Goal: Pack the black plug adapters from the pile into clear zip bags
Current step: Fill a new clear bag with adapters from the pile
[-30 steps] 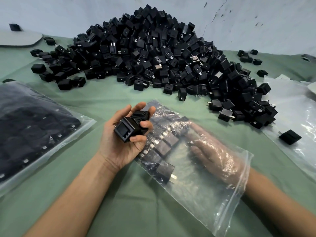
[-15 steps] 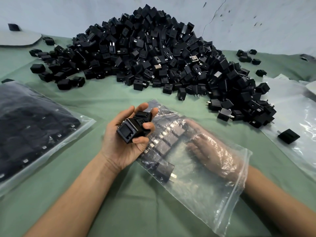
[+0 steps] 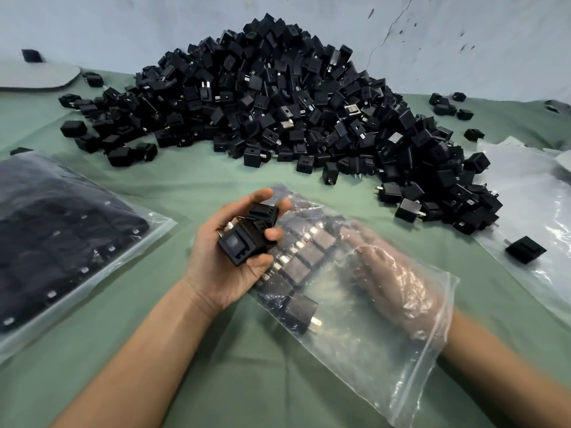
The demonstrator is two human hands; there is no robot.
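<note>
Now left hand grips adapters palm-up; right hand lies flat inside bag.

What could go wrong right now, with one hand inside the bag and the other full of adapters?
1. The left hand grips several stacked adapters at once; one could slip out onto the cloth.
2. The right hand lies inside the zip bag against the packed row; withdrawing it may knock that row crooked.
3. Bare prongs sit close to the thin plastic and might pierce it.
</note>
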